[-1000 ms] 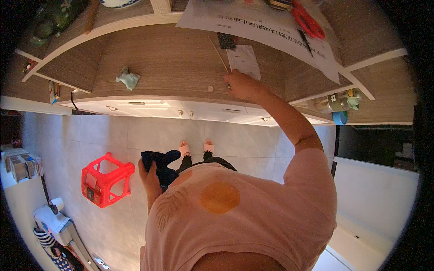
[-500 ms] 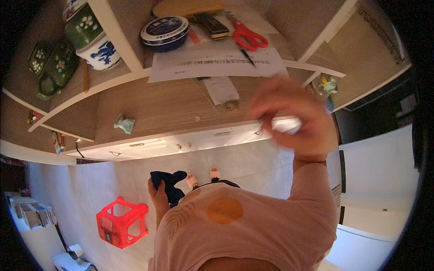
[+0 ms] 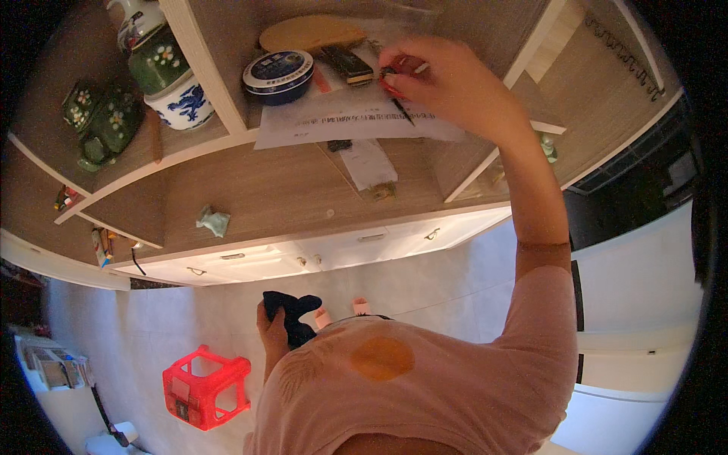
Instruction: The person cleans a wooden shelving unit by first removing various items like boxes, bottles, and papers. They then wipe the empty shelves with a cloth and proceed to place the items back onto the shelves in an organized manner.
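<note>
My right hand (image 3: 447, 80) reaches into the upper shelf, its fingers curled closed round the red handles of a pair of scissors (image 3: 391, 89), which it mostly hides. Below the fingertips, a dark pen (image 3: 403, 111) lies on a printed white sheet (image 3: 334, 121). Beside the hand sit a narrow black box (image 3: 349, 64) and a round blue-and-white tin (image 3: 278, 76). Low by my waist, my left hand (image 3: 273, 330) is closed on a dark, soft-looking cloth (image 3: 292, 311).
Upright dividers (image 3: 205, 64) separate the compartments. Green and blue-patterned ceramic pots (image 3: 180, 106) stand at left. On the lower shelf lie a crumpled pale wad (image 3: 213, 221) and a paper slip (image 3: 368, 163). White drawers (image 3: 341, 246) run beneath; a red plastic stool (image 3: 205, 387) stands on the floor.
My right hand has moved up and away from me, from in front of the shelves to the scissors on the upper shelf. My left hand keeps holding the dark cloth.
</note>
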Available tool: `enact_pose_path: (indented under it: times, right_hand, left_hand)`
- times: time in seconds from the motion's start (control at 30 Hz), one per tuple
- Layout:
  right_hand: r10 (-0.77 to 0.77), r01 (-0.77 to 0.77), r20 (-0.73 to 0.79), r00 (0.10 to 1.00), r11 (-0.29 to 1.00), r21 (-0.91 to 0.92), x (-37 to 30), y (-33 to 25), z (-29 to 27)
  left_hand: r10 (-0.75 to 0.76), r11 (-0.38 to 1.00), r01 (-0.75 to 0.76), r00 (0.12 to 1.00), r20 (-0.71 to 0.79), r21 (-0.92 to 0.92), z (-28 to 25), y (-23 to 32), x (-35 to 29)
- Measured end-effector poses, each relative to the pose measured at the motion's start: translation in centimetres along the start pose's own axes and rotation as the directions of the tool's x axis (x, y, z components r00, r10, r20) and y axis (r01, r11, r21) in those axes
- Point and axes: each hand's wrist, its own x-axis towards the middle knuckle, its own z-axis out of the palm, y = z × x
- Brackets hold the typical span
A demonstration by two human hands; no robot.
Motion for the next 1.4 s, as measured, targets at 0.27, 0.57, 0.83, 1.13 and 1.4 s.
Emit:
enact_pose_path:
  times: [0.27, 0.57, 0.83, 1.13, 1.4]
  right_hand:
    - [-0.059, 0.059, -0.013, 0.998, 0.997, 0.045, 1.3, -0.3, 2.7]
    - [0.068, -0.066, 0.019, 0.997, 0.992, -0.103, 0.4, -2.5, 1.9]
    - [0.049, -0.302, 0.744, 0.667, 0.930, 0.209, -7.9, -3.0, 9.8]
    - [0.465, -0.422, 0.199, 0.863, 0.879, -0.223, 1.5, 18.4, 32.1]
    - [0.498, -0.458, 0.166, 0.851, 0.859, -0.229, 4.7, 19.8, 34.6]
  left_hand:
    - [0.050, 0.999, -0.050, 0.998, -0.035, -0.009, -0.6, 0.3, -0.7]
    - [-0.025, 1.000, 0.026, 0.998, -0.057, 0.008, -0.4, 1.3, -1.2]
    - [-0.045, 0.999, 0.045, 0.991, -0.124, 0.001, -1.6, -1.3, -1.0]
    - [-0.086, 0.996, 0.080, 0.966, -0.245, -0.037, -1.6, -0.4, -2.4]
    - [-0.119, 0.993, 0.115, 0.930, -0.347, -0.031, -3.0, -2.1, -4.1]
